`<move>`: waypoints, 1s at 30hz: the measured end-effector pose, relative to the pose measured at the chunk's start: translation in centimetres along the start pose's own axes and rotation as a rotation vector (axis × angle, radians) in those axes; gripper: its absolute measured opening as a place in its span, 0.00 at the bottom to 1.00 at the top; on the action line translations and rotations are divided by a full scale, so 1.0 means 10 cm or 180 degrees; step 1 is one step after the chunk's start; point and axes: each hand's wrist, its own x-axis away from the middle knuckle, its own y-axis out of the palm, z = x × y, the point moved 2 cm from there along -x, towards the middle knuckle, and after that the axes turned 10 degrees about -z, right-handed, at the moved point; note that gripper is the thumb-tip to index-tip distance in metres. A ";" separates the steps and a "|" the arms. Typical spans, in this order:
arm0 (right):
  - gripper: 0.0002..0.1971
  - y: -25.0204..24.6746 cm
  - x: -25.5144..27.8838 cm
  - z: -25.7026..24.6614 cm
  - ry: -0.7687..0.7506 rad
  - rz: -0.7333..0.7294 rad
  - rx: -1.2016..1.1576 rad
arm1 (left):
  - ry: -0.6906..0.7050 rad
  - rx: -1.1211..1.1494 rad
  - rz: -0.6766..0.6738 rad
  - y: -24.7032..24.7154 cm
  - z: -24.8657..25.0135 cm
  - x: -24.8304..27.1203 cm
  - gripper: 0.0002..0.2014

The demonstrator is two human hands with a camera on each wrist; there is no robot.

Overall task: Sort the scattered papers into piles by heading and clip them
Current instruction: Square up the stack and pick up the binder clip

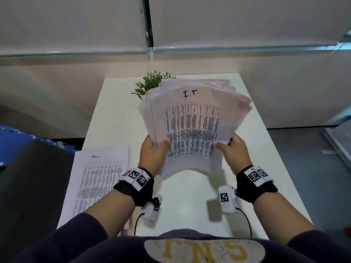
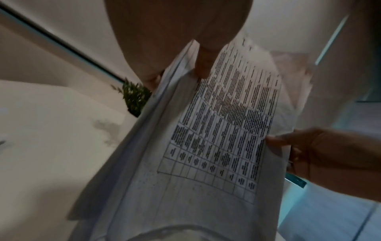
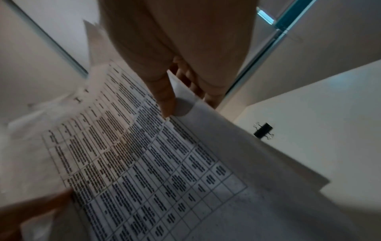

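Head view: stack of papers (image 1: 191, 126), top sheet headed "I.T", held raised above the white bench (image 1: 190, 196) by left hand (image 1: 154, 154) and right hand (image 1: 234, 150), each pinching a lower side edge, thumb on top; a second pile (image 1: 98, 179) headed, as far as legible, "Adm", lies flat at bench left, small plant (image 1: 150, 84) behind. Left wrist view: thumb (image 2: 203, 65) presses the fanned sheets, which look light, limp and prone to slipping apart, so both side edges are best gripped. Right wrist view: a binder clip (image 3: 263, 131) lies on the bench beyond the stack.
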 end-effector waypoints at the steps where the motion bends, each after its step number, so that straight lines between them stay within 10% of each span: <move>1: 0.15 -0.01 0.04 -0.03 -0.0049 -0.0059 0.0017 | 0.0117 -0.0033 0.0014 -0.02 0.01 0.01 0.12; 8: 0.24 0.08 0.10 -0.14 -0.0186 -0.0456 -0.0190 | 0.0224 0.0103 -0.0233 0.04 0.04 0.06 0.24; 20: 0.27 0.16 -0.06 -0.26 -0.0312 -0.0433 -0.0656 | 0.0170 0.0370 -0.0015 0.09 0.18 -0.15 0.09; 30: 0.34 -0.36 -0.04 0.32 0.0639 -0.0409 -0.1132 | 0.0224 0.2012 0.0074 -0.23 0.58 -0.38 0.12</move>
